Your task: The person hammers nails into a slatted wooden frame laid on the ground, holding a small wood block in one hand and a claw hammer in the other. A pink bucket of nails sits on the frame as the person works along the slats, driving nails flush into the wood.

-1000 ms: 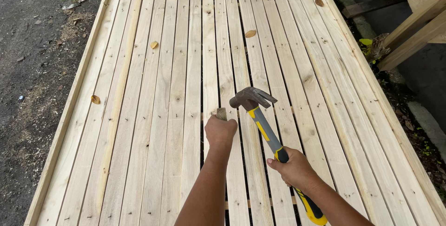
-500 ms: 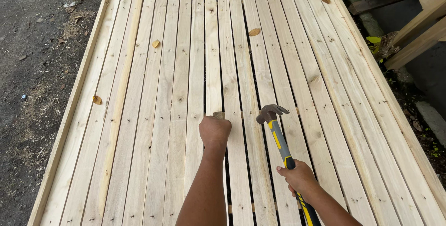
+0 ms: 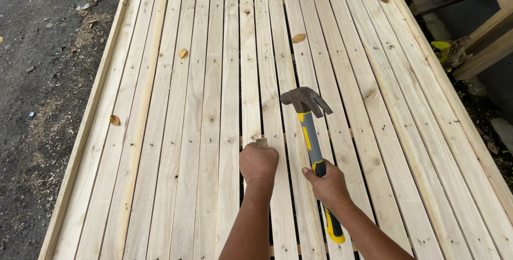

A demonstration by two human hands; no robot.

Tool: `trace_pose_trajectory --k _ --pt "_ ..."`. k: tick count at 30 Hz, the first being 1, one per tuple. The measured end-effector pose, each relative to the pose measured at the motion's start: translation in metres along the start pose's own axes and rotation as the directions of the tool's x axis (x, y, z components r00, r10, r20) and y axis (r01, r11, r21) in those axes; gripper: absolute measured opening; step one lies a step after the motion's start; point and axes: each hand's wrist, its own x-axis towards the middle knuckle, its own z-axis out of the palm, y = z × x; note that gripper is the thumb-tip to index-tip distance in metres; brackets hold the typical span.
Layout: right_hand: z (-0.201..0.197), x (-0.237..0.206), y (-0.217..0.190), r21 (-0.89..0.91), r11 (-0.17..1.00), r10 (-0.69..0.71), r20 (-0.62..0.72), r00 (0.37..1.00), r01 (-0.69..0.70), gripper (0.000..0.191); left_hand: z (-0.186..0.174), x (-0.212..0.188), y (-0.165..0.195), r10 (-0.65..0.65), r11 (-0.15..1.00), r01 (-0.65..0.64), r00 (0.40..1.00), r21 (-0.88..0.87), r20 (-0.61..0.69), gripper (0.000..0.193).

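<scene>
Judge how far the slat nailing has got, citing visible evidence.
Done: most pale wooden slats show nail heads. In hand: the right hand raises a yellow-and-black claw hammer; the left hand grips a small wooden block at a gap. Left: whether any nails are missing cannot be told.

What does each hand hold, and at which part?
Right hand grips the hammer mid-handle. Left hand is closed around a small wooden piece, top showing.

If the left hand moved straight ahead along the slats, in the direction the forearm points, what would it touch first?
Probably only bare slats. The left hand, closed on a small wooden block, points up the panel; the way looks free, with a dry leaf lying off to the right.
</scene>
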Motion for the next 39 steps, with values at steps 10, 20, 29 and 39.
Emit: trace_pose_trajectory --k 10,20,29,39 --pt "0.023 0.021 -0.004 -0.01 0.982 0.187 0.217 0.958 -0.19 0.027 0.002 0.001 -0.001 0.009 1.0 -0.009 0.999 0.008 -0.038 0.02" --pt "0.037 0.007 0.003 0.074 0.98 0.177 0.076 0.981 -0.183 0.026 0.007 0.002 -0.003 0.032 0.999 -0.032 0.998 0.009 -0.057 0.021" --pt "0.015 0.031 0.007 0.135 0.983 -0.099 -0.169 0.981 0.123 0.029 0.001 -0.003 0.003 -0.039 0.999 0.038 0.997 0.016 0.07 0.02" --pt "0.03 0.043 0.026 -0.296 0.948 0.176 0.178 0.968 -0.118 0.028 0.003 -0.001 0.0 0.01 1.0 -0.01 0.999 0.011 -0.038 0.022"
